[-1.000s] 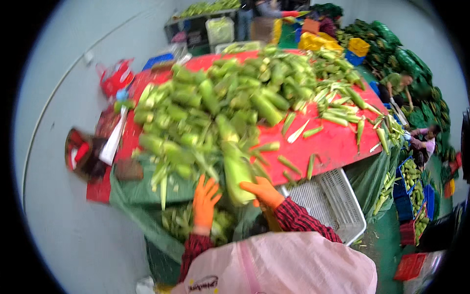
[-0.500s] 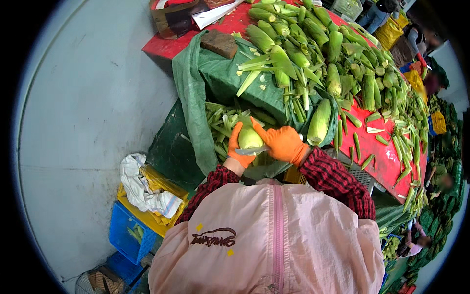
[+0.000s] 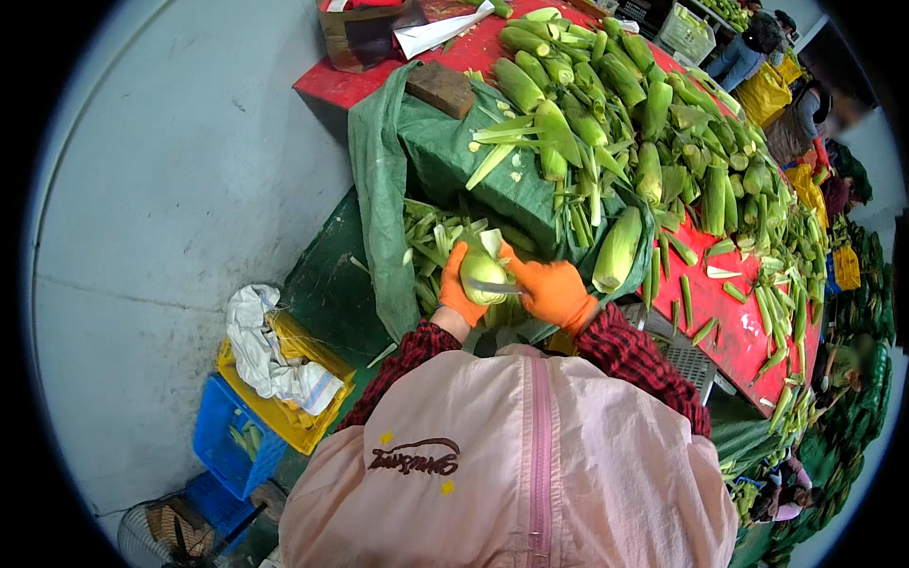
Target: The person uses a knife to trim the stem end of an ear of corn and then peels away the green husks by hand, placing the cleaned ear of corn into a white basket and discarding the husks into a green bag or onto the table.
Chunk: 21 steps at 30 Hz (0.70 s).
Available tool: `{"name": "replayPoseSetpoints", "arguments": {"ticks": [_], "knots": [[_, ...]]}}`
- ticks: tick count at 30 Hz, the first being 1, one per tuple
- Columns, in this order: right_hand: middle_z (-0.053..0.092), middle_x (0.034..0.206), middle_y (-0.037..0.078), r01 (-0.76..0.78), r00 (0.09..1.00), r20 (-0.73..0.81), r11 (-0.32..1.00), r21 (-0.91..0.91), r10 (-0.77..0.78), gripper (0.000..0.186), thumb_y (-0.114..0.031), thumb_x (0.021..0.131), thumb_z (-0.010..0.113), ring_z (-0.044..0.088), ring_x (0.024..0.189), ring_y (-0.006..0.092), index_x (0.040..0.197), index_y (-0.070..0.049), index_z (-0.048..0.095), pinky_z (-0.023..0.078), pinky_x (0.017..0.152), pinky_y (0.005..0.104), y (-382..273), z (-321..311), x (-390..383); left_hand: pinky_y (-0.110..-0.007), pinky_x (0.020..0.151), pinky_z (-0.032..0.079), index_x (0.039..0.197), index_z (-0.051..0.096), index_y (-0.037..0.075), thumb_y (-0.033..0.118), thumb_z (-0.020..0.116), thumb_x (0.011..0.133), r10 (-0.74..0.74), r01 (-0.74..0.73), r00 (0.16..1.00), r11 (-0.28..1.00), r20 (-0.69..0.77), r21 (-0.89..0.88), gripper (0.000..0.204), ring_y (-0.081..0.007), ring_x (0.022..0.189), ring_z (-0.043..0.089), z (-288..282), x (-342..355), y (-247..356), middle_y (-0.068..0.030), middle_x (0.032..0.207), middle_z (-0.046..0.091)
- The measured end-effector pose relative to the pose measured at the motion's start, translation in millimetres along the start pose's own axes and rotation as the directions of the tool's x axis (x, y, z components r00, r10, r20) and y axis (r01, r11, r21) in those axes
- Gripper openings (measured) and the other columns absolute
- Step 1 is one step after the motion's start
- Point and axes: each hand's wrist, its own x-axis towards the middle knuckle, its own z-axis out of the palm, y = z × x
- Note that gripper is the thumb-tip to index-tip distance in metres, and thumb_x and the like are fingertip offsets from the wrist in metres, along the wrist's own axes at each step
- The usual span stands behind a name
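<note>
My left hand (image 3: 457, 290), in an orange glove, is wrapped round the side of a green ear of corn (image 3: 480, 268). My right hand (image 3: 557, 292), gloved alike, grips a knife (image 3: 494, 287) whose blade lies across the lower part of that ear. Its handle is hidden in my fist. Pale cut husk stands loose at the ear's far end. Beneath both hands, husk scraps (image 3: 431, 248) fill an opening bordered by green cloth (image 3: 386, 180). Just right of my right hand, another ear of corn (image 3: 618, 250) rests on the cloth.
Unhusked corn (image 3: 615, 76) is heaped on the red table (image 3: 724, 317), with a brown block (image 3: 441, 88) at its near left corner. A yellow crate (image 3: 308, 428) and a blue crate (image 3: 220, 437) stand at lower left, near a fan (image 3: 166, 532). Other people work at far right.
The knife blade has moved from the ear's near end onto its side, and the ear has turned slightly. Pale husk now sticks out at its far end. The whole view has shifted a little.
</note>
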Motion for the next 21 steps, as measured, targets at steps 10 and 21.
{"name": "replayPoseSetpoints", "arguments": {"ticks": [10,21], "knots": [[0.064,0.08,0.014,0.035,0.998,0.054,0.997,-0.069,-0.031,0.055,-0.016,0.078,0.06,0.066,0.068,0.0319,0.131,-0.009,0.048,0.05,0.058,0.0434,20,11,17,-0.047,0.094,0.05,0.122,0.061,0.01,0.039,0.056,0.094,-0.141,0.144,0.989,0.986,0.039,-0.088,0.041,-0.0282,0.102,0.064,-7,6,-5,-0.01,0.114,0.067],[0.064,0.076,0.008,-0.122,0.991,0.106,0.891,0.436,0.084,0.057,-0.031,0.085,0.065,0.062,0.059,0.024,0.139,-0.019,0.052,0.05,0.057,0.0347,-13,-23,9,-0.051,0.1,0.045,0.125,0.057,0.009,0.052,0.059,0.09,-0.236,0.237,0.971,0.971,-0.036,0.034,0.055,-0.0344,0.111,0.058,-15,2,-5,-0.013,0.122,0.062]]}}
